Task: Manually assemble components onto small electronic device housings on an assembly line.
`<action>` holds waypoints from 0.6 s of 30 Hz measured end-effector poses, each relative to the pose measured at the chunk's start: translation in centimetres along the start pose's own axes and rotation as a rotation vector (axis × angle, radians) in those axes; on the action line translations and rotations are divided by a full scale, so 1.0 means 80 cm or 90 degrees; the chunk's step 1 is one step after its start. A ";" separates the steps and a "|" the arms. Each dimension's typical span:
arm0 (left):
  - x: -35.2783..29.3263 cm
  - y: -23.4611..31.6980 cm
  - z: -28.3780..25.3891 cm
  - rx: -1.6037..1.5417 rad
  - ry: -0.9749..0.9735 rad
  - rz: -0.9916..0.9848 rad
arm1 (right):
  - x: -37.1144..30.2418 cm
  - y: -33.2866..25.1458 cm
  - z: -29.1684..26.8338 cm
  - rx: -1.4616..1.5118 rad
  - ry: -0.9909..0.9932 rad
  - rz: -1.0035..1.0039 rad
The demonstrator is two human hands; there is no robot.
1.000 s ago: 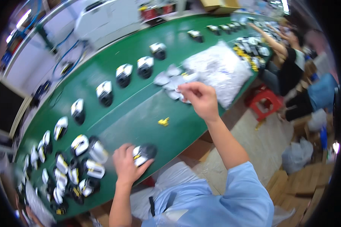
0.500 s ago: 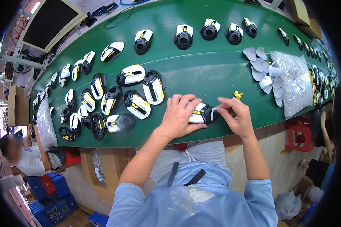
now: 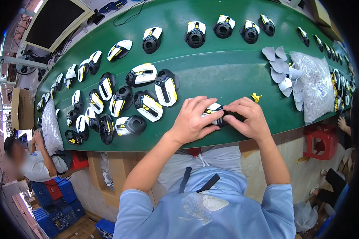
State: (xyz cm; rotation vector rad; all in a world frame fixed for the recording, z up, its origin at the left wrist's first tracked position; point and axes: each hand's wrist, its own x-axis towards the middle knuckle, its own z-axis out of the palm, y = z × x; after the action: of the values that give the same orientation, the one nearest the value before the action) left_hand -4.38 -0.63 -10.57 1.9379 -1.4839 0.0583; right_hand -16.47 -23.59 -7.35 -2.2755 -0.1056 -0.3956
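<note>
A black-and-white plastic shell (image 3: 214,108) with yellow accents lies at the table's near edge, partly covered by both hands. My left hand (image 3: 192,122) is closed on its left side, fingers over the top and thumb along the near side. At its right end my right hand (image 3: 249,119) pinches the dark part between thumb and fingers. Whether a small piece sits in that pinch is hidden. A small yellow plastic piece (image 3: 256,97) rests just beyond my right hand. Several similar shells (image 3: 148,106) are grouped to the left of my hands.
More shells (image 3: 195,34) line the far side of the green table (image 3: 211,73). Grey curved pieces (image 3: 279,67) lie at the right beside a clear plastic bag (image 3: 315,85). A red stool (image 3: 320,141) stands below the right edge. Another person (image 3: 40,161) sits at the far left.
The pale curved piece that showed between my right fingers is out of sight. My right fingers have closed in on the shell's right end, and my left fingers reach further across it.
</note>
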 end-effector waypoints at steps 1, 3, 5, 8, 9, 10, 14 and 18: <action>0.000 0.000 0.000 0.008 0.004 0.007 | -0.002 -0.001 0.002 0.000 0.000 0.001; 0.000 -0.001 0.002 -0.014 0.010 -0.007 | -0.006 -0.005 0.008 -0.032 0.032 0.019; -0.002 -0.003 0.004 -0.036 0.016 -0.023 | -0.007 -0.012 0.012 -0.034 0.036 0.011; -0.003 -0.004 0.006 -0.055 0.028 -0.029 | -0.007 -0.013 0.014 -0.035 0.035 0.004; -0.003 -0.004 0.007 -0.054 0.029 -0.027 | -0.008 -0.012 0.014 -0.034 0.029 0.007; -0.003 -0.003 0.007 -0.053 0.029 -0.026 | -0.007 -0.010 0.013 -0.035 0.027 0.009; -0.003 -0.001 0.005 -0.079 0.032 -0.020 | -0.010 0.001 0.013 0.008 -0.002 0.026; -0.002 -0.004 0.009 -0.054 0.016 -0.005 | 0.000 -0.008 -0.003 -0.061 -0.071 0.040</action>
State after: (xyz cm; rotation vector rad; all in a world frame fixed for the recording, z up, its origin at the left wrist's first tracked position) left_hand -4.47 -0.86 -11.36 1.8684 -1.4397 0.0152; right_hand -16.64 -23.31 -6.76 -2.3891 -0.0731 -0.2449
